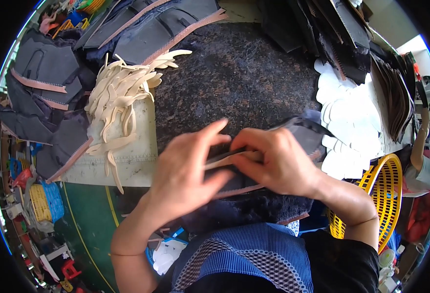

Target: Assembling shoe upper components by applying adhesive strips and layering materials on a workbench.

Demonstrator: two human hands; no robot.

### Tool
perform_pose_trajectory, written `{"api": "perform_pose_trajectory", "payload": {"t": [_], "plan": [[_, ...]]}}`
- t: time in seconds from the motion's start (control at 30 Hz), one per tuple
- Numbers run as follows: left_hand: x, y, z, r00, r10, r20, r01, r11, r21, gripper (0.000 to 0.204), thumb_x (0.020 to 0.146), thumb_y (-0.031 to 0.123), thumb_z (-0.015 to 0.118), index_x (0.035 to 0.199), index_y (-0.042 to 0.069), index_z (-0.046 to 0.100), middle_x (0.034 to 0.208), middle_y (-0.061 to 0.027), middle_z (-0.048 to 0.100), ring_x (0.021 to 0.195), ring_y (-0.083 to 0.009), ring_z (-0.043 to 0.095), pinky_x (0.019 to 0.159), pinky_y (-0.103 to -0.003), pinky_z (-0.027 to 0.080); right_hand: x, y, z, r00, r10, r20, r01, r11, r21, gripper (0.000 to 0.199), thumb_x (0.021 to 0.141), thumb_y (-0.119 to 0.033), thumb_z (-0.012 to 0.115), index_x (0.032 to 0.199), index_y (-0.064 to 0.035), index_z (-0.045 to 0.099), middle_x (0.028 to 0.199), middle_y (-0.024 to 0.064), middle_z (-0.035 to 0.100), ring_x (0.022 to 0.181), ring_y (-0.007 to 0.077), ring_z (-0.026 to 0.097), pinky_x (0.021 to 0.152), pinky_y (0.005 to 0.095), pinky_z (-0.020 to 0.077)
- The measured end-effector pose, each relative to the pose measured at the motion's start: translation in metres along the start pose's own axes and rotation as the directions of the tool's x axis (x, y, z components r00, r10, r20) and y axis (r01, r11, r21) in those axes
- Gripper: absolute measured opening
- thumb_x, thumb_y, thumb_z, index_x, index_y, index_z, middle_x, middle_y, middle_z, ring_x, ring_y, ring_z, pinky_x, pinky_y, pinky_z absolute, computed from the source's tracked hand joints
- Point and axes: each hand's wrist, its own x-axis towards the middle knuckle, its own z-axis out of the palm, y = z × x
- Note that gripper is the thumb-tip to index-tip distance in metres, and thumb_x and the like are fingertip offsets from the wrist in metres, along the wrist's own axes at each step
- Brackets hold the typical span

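Note:
Between finger and thumb, my right hand (278,158) pinches a narrow beige strip (219,162) over a dark fleece-lined piece (305,136). That piece lies at the near edge of the table and has a pinkish trimmed edge. My left hand (183,168), slightly blurred, hovers at the strip's left end with its fingers spread. Whether its palm touches the piece below is hidden. More dark furry material (249,212) hangs over the table edge by my blue patterned apron (254,251).
A dark speckled slab (234,73) covers the middle of the table. Left of it lies a heap of beige strips (122,100), with stacked dark pieces (49,61) beyond. White rounded pieces (349,115) lie at right, above a yellow basket (398,180). Another person (420,168) is farther right.

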Motion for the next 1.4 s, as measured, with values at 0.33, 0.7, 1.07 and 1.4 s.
{"api": "perform_pose_trajectory", "payload": {"t": [0.33, 0.7, 1.07, 1.4], "plan": [[0.01, -0.002, -0.002, 0.92, -0.25, 0.302, 0.332, 0.907, -0.26, 0.048, 0.086, 0.004, 0.081, 0.132, 0.002, 0.068, 0.096, -0.0081, 0.065, 0.08, -0.0181, 0.063, 0.071, -0.03, 0.051, -0.021, 0.014, -0.032, 0.971, 0.239, 0.022, -0.237, 0.942, 0.238, 0.037, 0.094, 0.0, 0.069, 0.128, 0.0005, 0.053, 0.08, 0.0149, 0.073, 0.073, 0.0203, 0.075, 0.063, 0.032, 0.0543], [0.026, -0.003, 0.015, 0.935, -0.224, 0.274, 0.289, 0.93, -0.227, 0.029, 0.087, 0.002, 0.08, 0.113, 0.001, 0.066, 0.092, -0.0068, 0.068, 0.082, -0.0171, 0.067, 0.075, -0.029, 0.055, -0.013, 0.021, -0.009, 0.997, -0.033, -0.065, 0.027, 0.996, -0.089, 0.02, 0.091, -0.005, 0.073, 0.109, -0.0003, 0.066, 0.088, 0.015, 0.074, 0.077, 0.0292, 0.077, 0.066, 0.0354, 0.0598], [0.032, 0.004, 0.013, 0.921, -0.202, 0.332, 0.31, 0.897, -0.314, 0.036, 0.089, 0.001, 0.075, 0.125, -0.003, 0.069, 0.092, -0.007, 0.061, 0.077, -0.0152, 0.059, 0.071, -0.028, 0.05, -0.027, 0.037, -0.024, 0.94, 0.256, -0.228, -0.17, 0.926, 0.338, 0.013, 0.098, -0.004, 0.071, 0.106, 0.0033, 0.064, 0.089, 0.0122, 0.075, 0.078, 0.0179, 0.077, 0.068, 0.0278, 0.0613], [0.049, -0.009, 0.01, 0.882, -0.173, 0.437, 0.268, 0.95, -0.164, 0.028, 0.099, 0.003, 0.061, 0.127, 0.002, 0.061, 0.109, -0.0201, 0.073, 0.104, -0.0392, 0.072, 0.083, -0.043, 0.056, -0.018, 0.055, -0.026, 0.957, 0.017, -0.29, -0.04, 0.996, -0.074, 0.029, 0.091, -0.012, 0.076, 0.116, -0.0022, 0.063, 0.075, 0.0159, 0.07, 0.07, 0.0349, 0.072, 0.063, 0.0414, 0.0557]]}}
